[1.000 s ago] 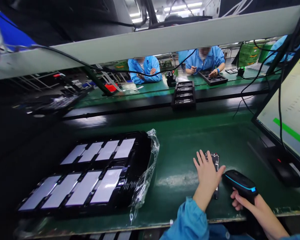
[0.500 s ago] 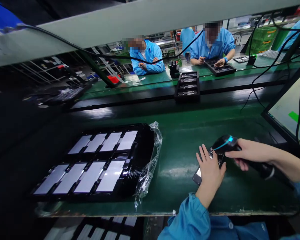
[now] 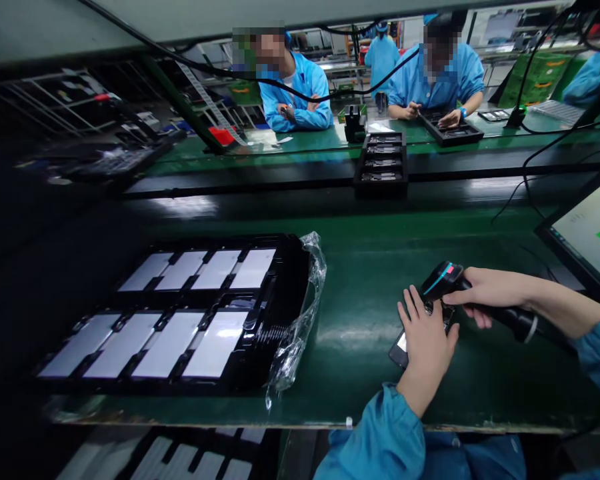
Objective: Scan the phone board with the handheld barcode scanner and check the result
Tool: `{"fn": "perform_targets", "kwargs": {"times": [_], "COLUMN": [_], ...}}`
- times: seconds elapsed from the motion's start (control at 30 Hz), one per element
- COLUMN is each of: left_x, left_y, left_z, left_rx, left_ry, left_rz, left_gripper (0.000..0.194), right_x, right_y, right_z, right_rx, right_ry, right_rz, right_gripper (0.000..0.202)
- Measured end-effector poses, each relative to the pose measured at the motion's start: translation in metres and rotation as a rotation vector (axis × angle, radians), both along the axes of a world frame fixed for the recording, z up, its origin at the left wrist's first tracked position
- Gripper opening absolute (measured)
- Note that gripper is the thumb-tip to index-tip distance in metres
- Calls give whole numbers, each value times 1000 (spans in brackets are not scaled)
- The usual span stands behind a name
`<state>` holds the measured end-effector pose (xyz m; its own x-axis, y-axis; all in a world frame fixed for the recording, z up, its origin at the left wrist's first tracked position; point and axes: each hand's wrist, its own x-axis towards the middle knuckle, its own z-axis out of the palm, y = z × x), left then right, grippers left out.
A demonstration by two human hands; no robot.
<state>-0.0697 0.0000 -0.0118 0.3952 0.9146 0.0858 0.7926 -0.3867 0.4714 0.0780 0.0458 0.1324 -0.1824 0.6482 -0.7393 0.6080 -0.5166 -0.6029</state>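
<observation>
Since the earlier frames, the scanner [image 3: 443, 279] has been brought from beside the phone part [image 3: 399, 351] to its upper end, and the part has been turned aslant on the green table [image 3: 365, 267]. The scanner's handle is gripped by the right hand [image 3: 485, 293]; the part is covered by the left hand [image 3: 427, 337], fingers spread. A black tray [image 3: 294, 273] is seen well to the left.

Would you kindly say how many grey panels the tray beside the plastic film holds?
8 panels: four across the tray's far row, four across its near row; none looks hidden.
</observation>
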Motion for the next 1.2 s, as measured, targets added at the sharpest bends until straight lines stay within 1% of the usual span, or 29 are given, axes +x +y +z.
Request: {"fn": "perform_targets", "kwargs": {"times": [0.03,0.1,0.17,0.2,0.23,0.27,0.3,0.37,0.4,0.43,0.47,0.5,0.57,0.63,0.67,0.73,0.8,0.9,1.03,1.13,1.2], "left_x": [1,-3,-16,-25,-34,-42,-48,-55,-56,-55,-53,-49,-40,-32,-28,-24,-22,-23,-25,-24,-23], "left_y": [0,0,4,11,21,34,47,70,78,83,84,84,79,72,69,65,65,67,69,70,68], "left_z": [2,12,22,26,27,27,26,26,26,27,28,29,30,28,26,20,12,1,-6,-10,-16], "left_rx": [-6,-35,-91,-115,-159,-182,-197,-239,-249,-248,-232,-205,-139,-80,-54,3,34,20,37,58,79], "left_ry": [2,5,2,-10,-28,-57,-77,-86,-82,-78,-77,-80,-100,-133,-151,-186,-208,-216,-238,-221,-187], "left_rz": [-4,-13,-49,-91,-191,-343,-477,-650,-692,-705,-698,-677,-623,-582,-556,-498,-463,-470,-475,-474,-466], "left_gripper": [75,73,70,71,77,84,90,95,95,91,86,79,61,45,42,44,47,47,35,31,32], "right_x": [0,1,2,3,5,8,10,13,12,10,8,5,0,-1,-1,0,0,-1,-5,-8,-8], "right_y": [0,-6,-21,-31,-43,-56,-70,-97,-109,-119,-127,-132,-136,-135,-134,-131,-130,-131,-136,-140,-143], "right_z": [1,7,9,6,-1,-13,-28,-67,-87,-106,-123,-137,-155,-160,-161,-159,-158,-159,-164,-165,-162], "right_rx": [20,83,156,163,180,215,258,264,271,276,245,243,254,283,294,318,343,368,391,409,428], "right_ry": [0,23,104,190,281,346,381,481,542,607,629,646,651,643,635,618,603,593,582,538,461], "right_rz": [-7,-30,-96,-151,-223,-306,-404,-579,-639,-697,-682,-680,-668,-670,-671,-674,-682,-722,-788,-793,-767], "right_gripper": [52,52,48,46,45,46,48,54,55,55,57,52,40,35,36,38,36,32,30,30,32]}}
